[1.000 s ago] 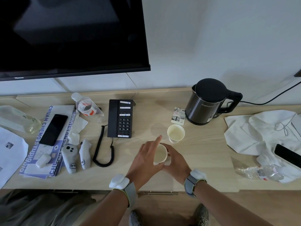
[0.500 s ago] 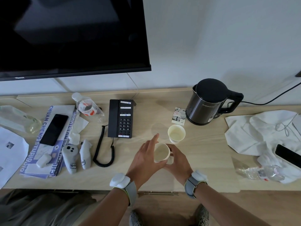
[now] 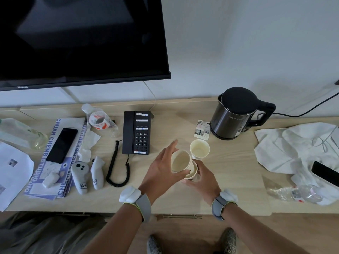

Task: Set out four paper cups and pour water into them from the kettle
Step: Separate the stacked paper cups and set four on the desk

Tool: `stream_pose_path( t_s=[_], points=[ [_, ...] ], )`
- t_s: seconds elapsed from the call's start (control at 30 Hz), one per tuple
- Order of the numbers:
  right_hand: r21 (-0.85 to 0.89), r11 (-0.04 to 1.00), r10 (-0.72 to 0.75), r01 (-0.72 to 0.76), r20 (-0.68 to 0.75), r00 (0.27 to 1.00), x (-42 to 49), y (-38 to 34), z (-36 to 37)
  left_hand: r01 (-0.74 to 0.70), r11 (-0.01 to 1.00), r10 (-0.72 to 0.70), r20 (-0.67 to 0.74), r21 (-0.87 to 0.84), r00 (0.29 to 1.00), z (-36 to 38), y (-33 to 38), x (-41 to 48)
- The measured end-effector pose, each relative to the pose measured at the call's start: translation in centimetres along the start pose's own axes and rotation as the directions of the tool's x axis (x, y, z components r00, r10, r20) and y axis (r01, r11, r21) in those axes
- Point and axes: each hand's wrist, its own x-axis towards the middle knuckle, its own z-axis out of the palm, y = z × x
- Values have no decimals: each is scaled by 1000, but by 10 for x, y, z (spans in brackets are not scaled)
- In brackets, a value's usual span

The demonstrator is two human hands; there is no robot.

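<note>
hands (image 3: 183,173) grip round paper cups (image 3: 181,162); smooth kettle (image 3: 233,116) upright

Both bare forearms reach forward, a grey strap with a white pod on each wrist. Left hand (image 3: 161,169) curled round a tilted cream paper cup (image 3: 180,160), index finger extended. Right hand (image 3: 203,177), just beside it, cradles the remaining nested cups (image 3: 193,172) from below.
</note>
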Motion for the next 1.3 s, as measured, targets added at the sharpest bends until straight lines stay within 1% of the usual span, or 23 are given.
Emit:
stream_pose_path(
  t_s=[0.3,0.47,0.53,0.7,0.8,0.9,1.03,1.13,1.2,1.3],
  points=[
    [-32,999,37,-39,-47,998,2,6,-7,23,996,-31,-83,-90,996,-8,0,-2],
    [-33,999,40,-42,-55,998,1,11,-13,20,991,-43,-176,-130,983,-17,-2,-6],
    [-33,998,46,-48,-63,997,1,12,-15,23,991,-49,-191,-132,980,-21,-5,-7],
    [-13,998,64,-65,-66,996,-4,17,-16,81,993,-95,-185,-82,978,-26,-17,-9],
    [37,996,86,-84,-54,995,-12,27,-17,112,993,-118,-161,-47,980,-24,-25,-12],
    [52,994,101,-98,-44,994,-23,37,-21,146,989,-148,-135,-25,980,-19,-35,-17],
    [12,989,147,-147,-105,984,-39,43,-25,151,989,-150,-110,1,983,-11,-45,-24],
    [-29,990,133,-139,-139,981,-51,44,-24,147,989,-144,-87,29,986,-5,-50,-29],
    [-45,990,129,-135,-110,985,-59,44,-18,137,989,-133,-65,56,989,-1,-52,-32],
    [-90,990,106,-109,-31,994,-68,43,-6,113,990,-112,-26,79,993,4,-54,-37]
  ],
)
